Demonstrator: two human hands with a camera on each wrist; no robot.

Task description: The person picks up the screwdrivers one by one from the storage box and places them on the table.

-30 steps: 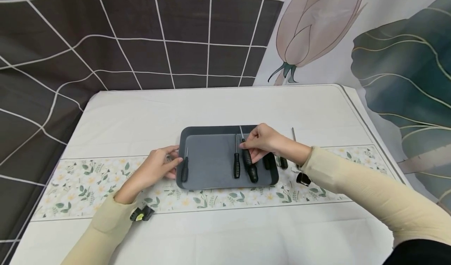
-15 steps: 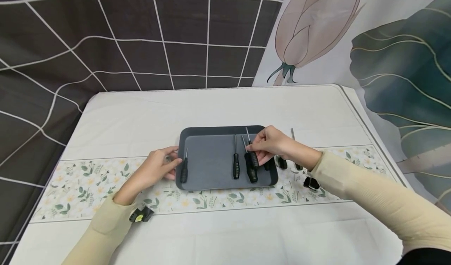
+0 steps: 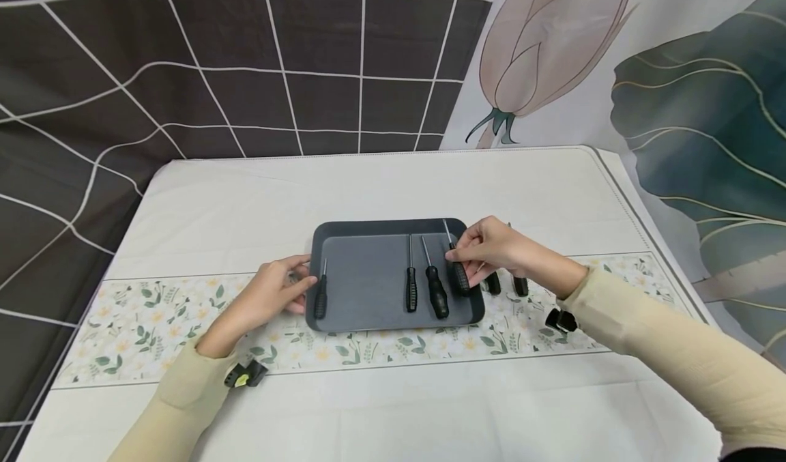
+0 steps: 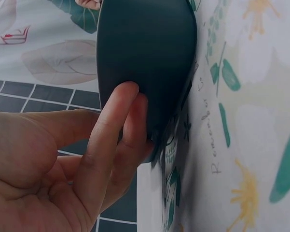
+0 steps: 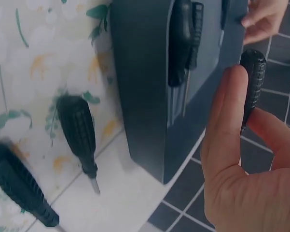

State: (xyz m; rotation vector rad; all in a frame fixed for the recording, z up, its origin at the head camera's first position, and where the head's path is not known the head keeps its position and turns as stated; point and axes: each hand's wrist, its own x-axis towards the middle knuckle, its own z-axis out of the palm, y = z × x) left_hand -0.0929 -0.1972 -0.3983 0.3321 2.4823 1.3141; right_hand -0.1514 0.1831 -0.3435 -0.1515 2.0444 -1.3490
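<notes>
My left hand [image 3: 282,284] holds the left edge of a dark grey tray [image 3: 368,250]; in the left wrist view its fingertips press the tray's outer wall. At the tray's right end, my right hand [image 3: 494,247] pinches the black ribbed handle of a screwdriver [image 3: 459,278], its shaft pointing away from me. In the right wrist view this handle [image 5: 255,79] is between thumb and fingers. Inside the tray lie a small screwdriver [image 3: 321,298] at the left, a slim one [image 3: 411,288] right of the middle, and a thicker one [image 3: 437,295] beside that.
Two more black-handled screwdrivers, one nearer [image 3: 493,282] and one farther right [image 3: 520,286], lie on the floral strip [image 3: 202,305] right of the tray. A white cloth [image 3: 368,182] covers the table. Dark grid fabric [image 3: 319,93] hangs behind it.
My right hand has moved right with the screwdriver, from over the thicker one to the tray's right end. The thicker screwdriver is now uncovered. My left hand has stayed at the tray's edge.
</notes>
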